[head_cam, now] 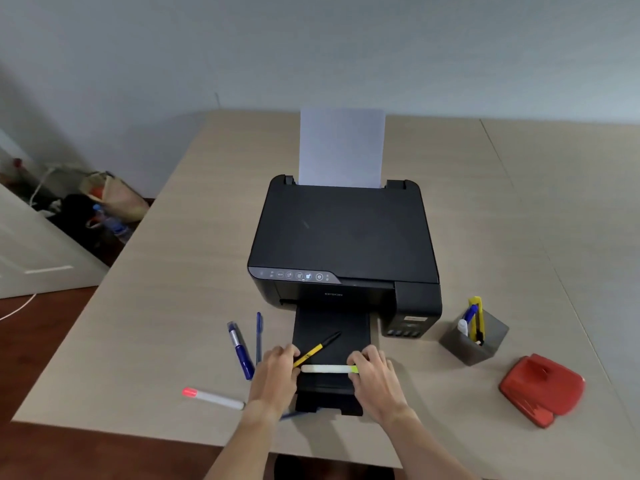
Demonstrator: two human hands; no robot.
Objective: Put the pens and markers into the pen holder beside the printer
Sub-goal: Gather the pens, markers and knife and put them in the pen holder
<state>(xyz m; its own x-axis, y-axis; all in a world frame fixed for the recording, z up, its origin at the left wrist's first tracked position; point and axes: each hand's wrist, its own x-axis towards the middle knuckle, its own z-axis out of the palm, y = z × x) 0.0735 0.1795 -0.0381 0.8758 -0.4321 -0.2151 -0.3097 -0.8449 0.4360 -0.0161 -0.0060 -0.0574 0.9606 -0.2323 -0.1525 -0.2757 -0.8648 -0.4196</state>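
On the black printer's output tray (332, 323), my left hand (277, 372) pinches the lower end of a yellow-and-black pen (317, 349). My right hand (372, 372) grips the green-capped end of a white highlighter (325, 368) lying across the tray. A fat blue marker (240, 351) and a thin blue pen (258, 336) lie left of the tray. Near the front left edge rests a white marker with a pink cap (211, 397). The grey pen holder (474, 337) stands to the right of the printer (343, 237) with a few pens and a yellow cutter in it.
A red hole punch (542, 388) sits at the right, in front of the holder. White paper (341, 147) stands up in the printer's rear feed. Another blue pen (292, 415) peeks out under my left wrist. Bags lie on the floor at far left.
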